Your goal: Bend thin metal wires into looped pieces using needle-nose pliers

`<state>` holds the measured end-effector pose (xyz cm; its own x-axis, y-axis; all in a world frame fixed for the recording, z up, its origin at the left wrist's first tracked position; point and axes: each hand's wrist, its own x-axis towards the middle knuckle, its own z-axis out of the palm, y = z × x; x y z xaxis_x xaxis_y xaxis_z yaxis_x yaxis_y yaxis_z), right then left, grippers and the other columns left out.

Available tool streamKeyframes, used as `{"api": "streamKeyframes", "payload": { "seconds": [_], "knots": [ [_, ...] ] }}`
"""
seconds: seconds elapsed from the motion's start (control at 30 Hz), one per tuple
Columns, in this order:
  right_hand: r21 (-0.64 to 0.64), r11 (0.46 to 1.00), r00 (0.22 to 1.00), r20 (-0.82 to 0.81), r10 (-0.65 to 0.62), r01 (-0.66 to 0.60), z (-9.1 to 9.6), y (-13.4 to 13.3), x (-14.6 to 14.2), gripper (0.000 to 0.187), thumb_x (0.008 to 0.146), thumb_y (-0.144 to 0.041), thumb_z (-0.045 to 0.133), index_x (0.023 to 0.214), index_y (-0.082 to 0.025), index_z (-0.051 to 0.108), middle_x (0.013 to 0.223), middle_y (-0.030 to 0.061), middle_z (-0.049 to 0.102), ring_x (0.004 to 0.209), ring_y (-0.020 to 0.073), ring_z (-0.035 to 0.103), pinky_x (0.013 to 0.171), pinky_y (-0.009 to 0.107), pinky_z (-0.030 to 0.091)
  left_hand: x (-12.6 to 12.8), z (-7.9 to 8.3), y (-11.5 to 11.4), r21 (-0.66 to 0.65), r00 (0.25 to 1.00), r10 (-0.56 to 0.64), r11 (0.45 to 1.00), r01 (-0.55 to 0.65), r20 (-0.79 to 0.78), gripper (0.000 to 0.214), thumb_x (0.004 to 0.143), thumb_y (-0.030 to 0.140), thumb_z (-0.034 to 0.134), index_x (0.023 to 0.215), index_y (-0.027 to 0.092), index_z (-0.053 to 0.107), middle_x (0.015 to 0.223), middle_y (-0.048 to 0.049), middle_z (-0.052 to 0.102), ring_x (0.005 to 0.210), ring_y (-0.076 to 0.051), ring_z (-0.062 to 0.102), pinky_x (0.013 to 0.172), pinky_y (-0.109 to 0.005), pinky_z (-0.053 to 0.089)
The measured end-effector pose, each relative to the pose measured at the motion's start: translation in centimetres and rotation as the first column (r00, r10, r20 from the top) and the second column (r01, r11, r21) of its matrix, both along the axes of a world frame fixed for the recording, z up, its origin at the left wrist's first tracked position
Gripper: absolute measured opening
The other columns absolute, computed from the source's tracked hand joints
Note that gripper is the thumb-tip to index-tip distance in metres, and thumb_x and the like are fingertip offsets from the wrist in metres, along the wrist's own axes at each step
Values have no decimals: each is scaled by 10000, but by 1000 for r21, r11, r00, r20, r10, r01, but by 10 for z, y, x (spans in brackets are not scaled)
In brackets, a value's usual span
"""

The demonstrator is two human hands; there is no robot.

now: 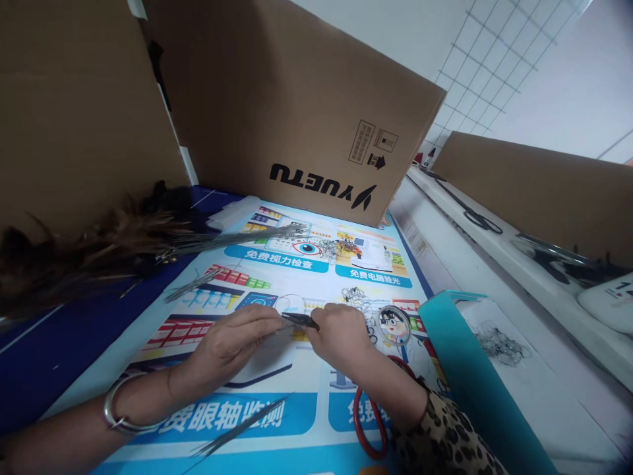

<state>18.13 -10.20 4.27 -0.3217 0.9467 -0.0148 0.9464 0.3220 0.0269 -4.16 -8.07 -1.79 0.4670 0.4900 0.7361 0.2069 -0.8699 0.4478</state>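
Note:
My right hand [341, 336] is closed around small pliers [299, 320], whose dark jaws point left. The jaw tips meet the fingertips of my left hand [242, 336], which pinches a thin wire [291, 300]. Part of that wire curves up in a loop behind the pliers; its ends are hidden by my fingers. Beyond my left hand lies a small bundle of thin grey wires [195, 284]. A further wire bundle [242, 425] lies nearer to me. Red-handled scissors [370, 432] lie partly under my right forearm.
Curled wire scraps [353, 300] lie on the printed mat [297, 448]. Brown feathers [123, 237] with long wire stems [242, 241] are at left. Cardboard boxes [306, 99] stand behind. A teal-edged box [440, 316] holds tangled wire [499, 344] on the right. Dark scissors [482, 221] lie on a ledge.

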Motion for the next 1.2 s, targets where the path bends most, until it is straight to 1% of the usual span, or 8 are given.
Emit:
{"api": "streamKeyframes", "payload": {
  "seconds": [0.17, 0.27, 0.37, 0.57, 0.73, 0.8, 1.0, 1.2],
  "knots": [
    [-24, 1000, 1000, 20, 17, -17, 3, 0, 1, 210, 901, -367, 534, 935, -217, 677, 900, 48, 710, 829, 207, 661, 641, 272, 413, -3, -7, 1, -49, 1000, -5, 999, 5, 10, 310, 966, 121, 502, 1193, 252, 666, 1080, -69, 712, 996, -182, 655, 855, -279, 550],
    [-19, 999, 999, 30, 31, -31, 3, 0, 2, 185, 899, -340, 537, 930, -213, 669, 894, 43, 703, 826, 201, 659, 636, 268, 410, -5, -7, 1, -85, 1000, -10, 996, 10, 2, 297, 966, 148, 498, 1183, 258, 669, 1086, -65, 714, 1006, -191, 651, 872, -292, 547],
    [7, 999, 998, 41, 42, -43, 2, -1, 2, 155, 893, -304, 542, 918, -206, 660, 890, 42, 694, 827, 204, 655, 640, 275, 412, -5, -4, 0, -149, 1000, -15, 989, 12, -20, 297, 963, 152, 488, 1166, 268, 672, 1081, -56, 709, 1010, -192, 644, 879, -291, 539],
    [45, 996, 996, 48, 69, -72, -2, -1, 1, 134, 896, -261, 538, 899, -192, 652, 874, 62, 685, 830, 215, 642, 675, 295, 421, 2, 4, -6, -305, 998, 55, 951, -47, 15, 191, 963, 233, 518, 1028, 238, 697, 995, -49, 692, 958, -195, 624, 852, -292, 520],
    [58, 995, 996, 51, 75, -78, -2, -2, 1, 160, 913, -255, 510, 899, -188, 654, 872, 74, 682, 818, 224, 638, 671, 309, 418, 3, 10, -10, -377, 993, 115, 921, -100, 16, 188, 967, 245, 512, 883, 213, 677, 938, -41, 665, 969, -198, 601, 832, -286, 499],
    [53, 996, 997, 46, 63, -66, -2, -2, 1, 160, 910, -268, 523, 901, -189, 661, 870, 73, 683, 818, 220, 639, 672, 303, 419, 3, 10, -10, -397, 993, 119, 912, -99, 27, 203, 971, 246, 505, 860, 212, 671, 942, -38, 661, 991, -199, 600, 844, -285, 496],
    [27, 999, 999, 29, 45, -46, -3, 0, 0, 163, 903, -287, 538, 911, -195, 672, 874, 66, 686, 825, 208, 643, 678, 286, 425, 3, 7, -6, -421, 993, 100, 905, -65, 60, 173, 963, 246, 537, 912, 238, 702, 1009, -27, 655, 1017, -186, 602, 881, -273, 492],
    [49, 998, 999, 24, 38, -39, -3, 1, 1, 159, 889, -308, 552, 898, -208, 676, 864, 53, 686, 813, 214, 644, 666, 287, 422, 2, 7, -4, -451, 996, 84, 891, -57, 40, 205, 965, 292, 531, 875, 235, 707, 1040, -43, 643, 1022, -202, 608, 842, -276, 514]
  ]
}}
